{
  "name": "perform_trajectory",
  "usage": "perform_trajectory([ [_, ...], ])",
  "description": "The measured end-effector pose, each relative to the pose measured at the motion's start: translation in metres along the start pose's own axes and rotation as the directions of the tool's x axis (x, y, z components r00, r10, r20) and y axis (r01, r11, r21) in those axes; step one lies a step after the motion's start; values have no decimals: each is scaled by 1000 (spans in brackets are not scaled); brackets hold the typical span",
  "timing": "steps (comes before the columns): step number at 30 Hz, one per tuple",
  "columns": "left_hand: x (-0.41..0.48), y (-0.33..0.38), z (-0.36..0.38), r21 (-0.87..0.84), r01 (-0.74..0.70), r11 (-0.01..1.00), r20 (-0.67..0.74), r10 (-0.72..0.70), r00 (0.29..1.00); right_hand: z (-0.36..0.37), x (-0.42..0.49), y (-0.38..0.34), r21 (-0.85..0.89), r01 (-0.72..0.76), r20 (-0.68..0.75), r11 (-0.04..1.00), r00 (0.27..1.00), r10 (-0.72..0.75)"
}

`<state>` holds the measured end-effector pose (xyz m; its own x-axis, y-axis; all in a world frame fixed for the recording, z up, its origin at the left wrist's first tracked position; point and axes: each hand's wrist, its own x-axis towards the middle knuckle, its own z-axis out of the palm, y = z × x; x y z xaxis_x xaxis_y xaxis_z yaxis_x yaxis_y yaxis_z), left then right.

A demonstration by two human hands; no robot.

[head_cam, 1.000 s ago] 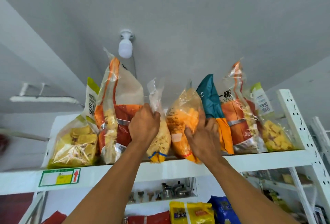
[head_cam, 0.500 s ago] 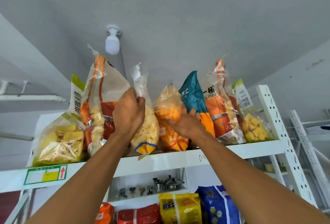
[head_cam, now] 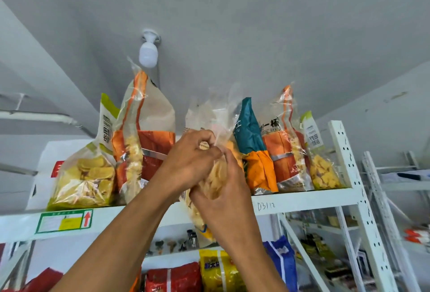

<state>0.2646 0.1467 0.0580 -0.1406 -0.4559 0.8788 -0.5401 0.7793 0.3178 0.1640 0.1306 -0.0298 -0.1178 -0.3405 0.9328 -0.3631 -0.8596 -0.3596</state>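
Note:
Both my hands hold a clear bag of pale yellow chips [head_cam: 215,176] in front of the top shelf's edge [head_cam: 302,200]. My left hand [head_cam: 188,163] grips the bag's upper part, and my right hand [head_cam: 224,189] wraps round its middle from below. The bag's lower end with a blue stripe hangs beneath the shelf edge. Behind it on the shelf stand an orange chip bag [head_cam: 233,152], mostly hidden, and a teal-and-orange bag [head_cam: 252,143].
More snack bags line the top shelf: a yellow-green one [head_cam: 86,180] at left, a tall orange-and-clear one [head_cam: 144,138], another orange one [head_cam: 282,143] and a small yellow one [head_cam: 322,166] at right. A bulb [head_cam: 149,53] hangs from the ceiling. White racking uprights [head_cam: 349,175] stand right.
The clear chip bag has come off the shelf toward me and lower. My right hand left the orange bag and now holds the clear bag together with my left hand.

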Motion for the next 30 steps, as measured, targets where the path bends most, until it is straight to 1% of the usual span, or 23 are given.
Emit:
perform_trajectory([
  [2, -7, 6, 5, 98, -101, 990, -26, 104, 994, 5, -1, -3, -64, 8, -41, 998, 999, -11],
  [3, -11, 10, 8, 133, -160, 978, -18, 164, 986, 5, 1, -1, -52, 2, -87, 999, 996, -7],
  [4, -15, 14, 9, 129, -218, 967, 10, 218, 976, 1, 5, 1, -23, 0, -135, 1000, 991, -4],
  [6, -22, 13, 8, -22, -281, 959, 90, 282, 955, -12, 11, 9, 39, -7, -195, 999, 981, 15],
  [7, -25, 7, 7, -110, -287, 952, 109, 298, 948, -22, 12, 12, 81, -21, -211, 997, 977, 37],
  [8, -27, -3, 5, -167, -279, 946, 91, 297, 951, -34, 13, 14, 130, -47, -227, 990, 971, 75],
  [9, -29, -15, 4, -193, -265, 945, 34, 277, 960, -47, 13, 14, 178, -70, -237, 982, 965, 112],
  [11, -33, -39, 3, -233, -196, 953, -113, 174, 978, -73, 11, 15, 237, -91, -228, 967, 962, 147],
  [12, -35, -45, 2, -274, -137, 952, -136, 103, 985, -84, 9, 16, 249, -113, -207, 962, 964, 166],
  [14, -39, -51, 1, -348, -4, 937, -81, -26, 996, -102, 3, 15, 230, -153, -137, 961, 973, 188],
  [16, -45, -54, 2, -387, 92, 918, -55, -122, 991, -113, -6, 14, 220, -175, -61, 960, 979, 192],
  [18, -54, -61, 5, -436, 180, 882, -49, -223, 974, -121, -11, 16, 281, -192, -31, 940, 977, 209],
  [19, -60, -63, 5, -488, 227, 843, -28, -275, 961, -123, -13, 16, 336, -210, -15, 918, 974, 228],
  [21, -74, -68, 6, -639, 301, 708, 41, -360, 932, -126, -17, 19, 383, -243, 20, 891, 967, 256],
  [23, -90, -65, 8, -801, 303, 516, 98, -387, 917, -124, -22, 29, 333, -221, 44, 916, 975, 220],
  [24, -99, -65, 9, -846, 281, 454, 91, -395, 914, -123, -25, 35, 300, -201, 46, 932, 979, 197],
  [25, -109, -63, 10, -865, 264, 426, 78, -405, 911, -122, -29, 40, 280, -188, 46, 941, 982, 183],
  [26, -118, -65, 12, -880, 244, 407, 53, -427, 903, -122, -32, 47, 277, -193, 42, 941, 981, 189],
  [27, -127, -65, 14, -885, 228, 406, 24, -449, 893, -123, -35, 52, 295, -213, 73, 931, 977, 201],
  [28, -135, -64, 17, -879, 222, 421, 0, -466, 885, -123, -38, 56, 322, -259, 130, 911, 965, 228],
  [30, -147, -58, 25, -841, 232, 488, -44, -490, 871, -123, -39, 68, 361, -367, 263, 857, 922, 284],
])
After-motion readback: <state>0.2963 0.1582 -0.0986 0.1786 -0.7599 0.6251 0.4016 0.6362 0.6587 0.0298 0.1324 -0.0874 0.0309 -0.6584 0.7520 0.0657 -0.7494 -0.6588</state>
